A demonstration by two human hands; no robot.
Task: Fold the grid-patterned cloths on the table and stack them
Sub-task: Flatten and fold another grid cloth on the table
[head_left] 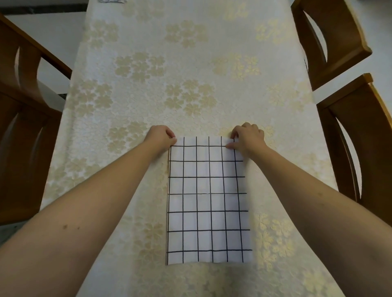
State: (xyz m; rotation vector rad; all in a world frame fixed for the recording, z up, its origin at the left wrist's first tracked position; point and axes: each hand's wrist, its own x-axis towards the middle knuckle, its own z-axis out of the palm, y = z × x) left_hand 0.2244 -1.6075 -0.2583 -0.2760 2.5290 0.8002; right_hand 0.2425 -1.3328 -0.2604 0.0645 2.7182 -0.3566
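Table [191, 63]: my grid cloth [206, 203] lies flat on it, just before me.
Cloth: likely light, soft and limp; best held at its corners.
Left hand [162, 135]: pinching the far left corner.
Right hand [247, 135]: pinching the far right corner.

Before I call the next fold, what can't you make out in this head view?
- Cloth layers: it lies flat, so its top face hides how many folds are under it.
- Far corners: the left hand and right hand pinch and cover them.
- Other cloths or a stack: none in view; only a dark-lined scrap cut off by the top edge, too little to identify.
- Table near end: cut off by the bottom edge.
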